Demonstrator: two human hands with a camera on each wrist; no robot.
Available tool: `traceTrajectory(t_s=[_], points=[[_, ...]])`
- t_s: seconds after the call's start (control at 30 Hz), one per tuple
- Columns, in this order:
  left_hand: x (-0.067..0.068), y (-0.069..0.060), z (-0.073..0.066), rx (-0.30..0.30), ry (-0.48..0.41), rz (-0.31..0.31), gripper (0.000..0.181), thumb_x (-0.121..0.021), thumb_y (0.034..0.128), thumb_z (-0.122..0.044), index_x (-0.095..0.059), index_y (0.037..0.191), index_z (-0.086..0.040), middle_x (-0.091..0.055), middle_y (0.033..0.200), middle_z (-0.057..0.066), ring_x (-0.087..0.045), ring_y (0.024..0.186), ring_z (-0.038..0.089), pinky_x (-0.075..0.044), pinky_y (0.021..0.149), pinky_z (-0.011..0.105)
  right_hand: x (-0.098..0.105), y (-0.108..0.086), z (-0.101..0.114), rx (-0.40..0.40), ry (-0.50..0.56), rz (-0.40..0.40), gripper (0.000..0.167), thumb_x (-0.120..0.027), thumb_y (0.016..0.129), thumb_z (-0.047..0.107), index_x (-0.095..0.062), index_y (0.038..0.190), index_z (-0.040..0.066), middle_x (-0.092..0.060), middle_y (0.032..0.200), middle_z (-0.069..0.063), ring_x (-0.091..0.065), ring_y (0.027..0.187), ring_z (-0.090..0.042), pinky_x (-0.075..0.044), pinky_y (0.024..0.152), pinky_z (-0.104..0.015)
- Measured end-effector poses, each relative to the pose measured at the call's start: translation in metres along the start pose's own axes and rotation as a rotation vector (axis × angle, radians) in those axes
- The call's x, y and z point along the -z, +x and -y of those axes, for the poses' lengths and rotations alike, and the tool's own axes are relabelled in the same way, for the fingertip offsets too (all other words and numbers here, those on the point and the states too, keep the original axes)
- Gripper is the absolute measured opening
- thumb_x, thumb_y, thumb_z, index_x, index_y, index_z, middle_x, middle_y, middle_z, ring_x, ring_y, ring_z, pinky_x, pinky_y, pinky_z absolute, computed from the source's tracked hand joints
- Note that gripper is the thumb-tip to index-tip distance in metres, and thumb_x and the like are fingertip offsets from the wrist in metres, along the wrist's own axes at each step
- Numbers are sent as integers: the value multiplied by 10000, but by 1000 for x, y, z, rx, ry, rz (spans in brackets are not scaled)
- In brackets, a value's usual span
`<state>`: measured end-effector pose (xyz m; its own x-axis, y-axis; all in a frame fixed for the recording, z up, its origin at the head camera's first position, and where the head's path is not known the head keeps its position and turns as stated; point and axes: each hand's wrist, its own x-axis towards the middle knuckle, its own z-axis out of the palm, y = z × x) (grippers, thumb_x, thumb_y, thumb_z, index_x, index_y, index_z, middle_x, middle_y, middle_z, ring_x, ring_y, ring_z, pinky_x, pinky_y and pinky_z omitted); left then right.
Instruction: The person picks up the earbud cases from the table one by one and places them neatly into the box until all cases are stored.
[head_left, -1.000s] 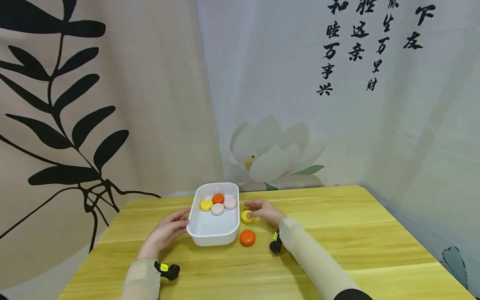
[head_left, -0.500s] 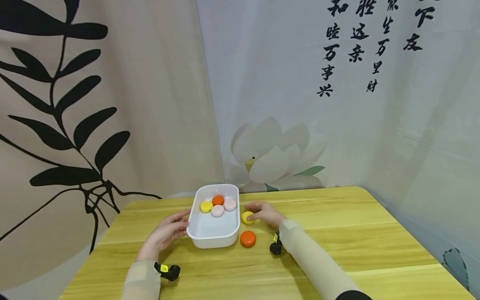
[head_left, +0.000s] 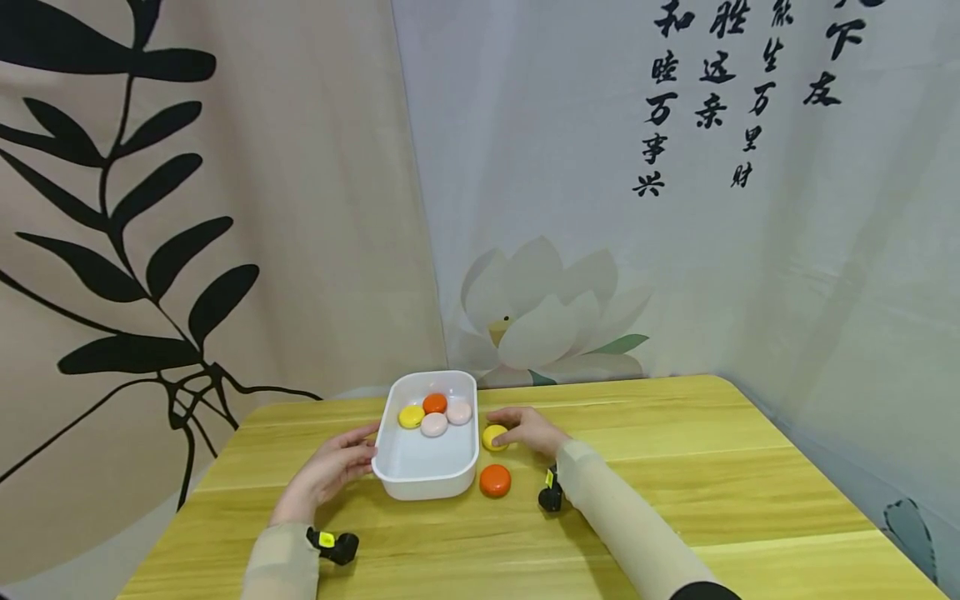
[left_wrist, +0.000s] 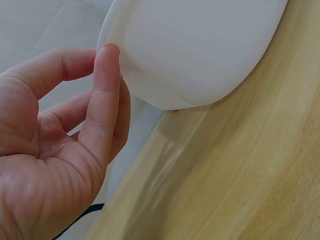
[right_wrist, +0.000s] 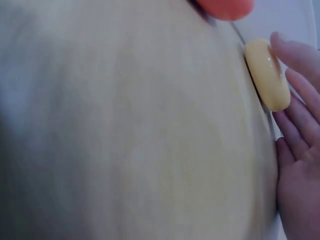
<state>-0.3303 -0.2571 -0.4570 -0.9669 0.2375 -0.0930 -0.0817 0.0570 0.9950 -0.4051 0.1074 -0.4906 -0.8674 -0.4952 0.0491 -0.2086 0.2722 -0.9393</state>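
In the head view, my left hand (head_left: 328,471) rests its fingers on the left outer wall of a white tray (head_left: 423,487). Its fingertips (left_wrist: 106,60) meet the tray's rim in the left wrist view. At the tray's right side, my right hand (head_left: 531,429) has thumb and fingers around a yellow glossy disc (head_left: 492,438), which sits on the table. The right wrist view shows the thumb on the edge of this yellow disc (right_wrist: 267,75). Nearer to me lies an orange disc (head_left: 495,481). Inside the tray are a yellow disc (head_left: 410,417), an orange disc (head_left: 434,403) and two pale pink discs (head_left: 433,425).
The wooden table (head_left: 675,500) extends to both sides and towards me. Behind its far edge hangs a printed cloth (head_left: 555,167) with leaves, a lotus and writing. Black wrist cameras sit on both sleeves.
The view has shifted very slightly, so the tray and discs appear a little lower. Both hands keep their places by the tray and the yellow disc.
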Motion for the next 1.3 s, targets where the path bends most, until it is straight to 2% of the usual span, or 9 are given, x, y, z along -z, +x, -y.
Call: traceTrajectory(t_s=[0.2,0.47,0.83,1.03,1.3], points=[[1,0,3,1,-11,8,569,-536,961,-6,-300,1474,72,-516,1172,259,-615,889,220,-558,775,270,0,2,-4,-9,-41,11,511,-755,829,69,-592,1310,13,-583,1317,-134,-498,1251,-300,-385,1059,-447],[2,0,4,-15,-47,42,595,-529,957,11,-254,1477,99,-567,1116,181,-635,841,165,-560,759,257,0,2,-2,-1,-111,33,479,-790,797,94,-649,1253,48,-618,1274,-80,-517,1205,-257,-386,1056,-432],[1,1,3,13,-31,2,576,-544,954,-4,-307,1474,65,-516,1231,267,-634,851,186,-560,759,260,0,3,-1,-23,-204,60,495,-809,783,121,-657,1255,113,-611,1285,-17,-519,1185,-202,-383,1060,-409],[2,1,3,-7,-26,30,574,-522,966,3,-277,1479,77,-549,1168,223,-634,864,193,-560,767,263,0,0,5,-41,-205,59,501,-799,790,97,-648,1268,106,-600,1301,-26,-515,1185,-209,-383,1061,-411],[2,1,5,-13,-22,28,586,-545,958,-8,-286,1477,75,-554,1124,191,-625,839,175,-559,754,254,0,0,-1,-29,-155,0,475,-794,796,109,-659,1251,88,-608,1290,-64,-519,1192,-236,-400,1046,-411]])
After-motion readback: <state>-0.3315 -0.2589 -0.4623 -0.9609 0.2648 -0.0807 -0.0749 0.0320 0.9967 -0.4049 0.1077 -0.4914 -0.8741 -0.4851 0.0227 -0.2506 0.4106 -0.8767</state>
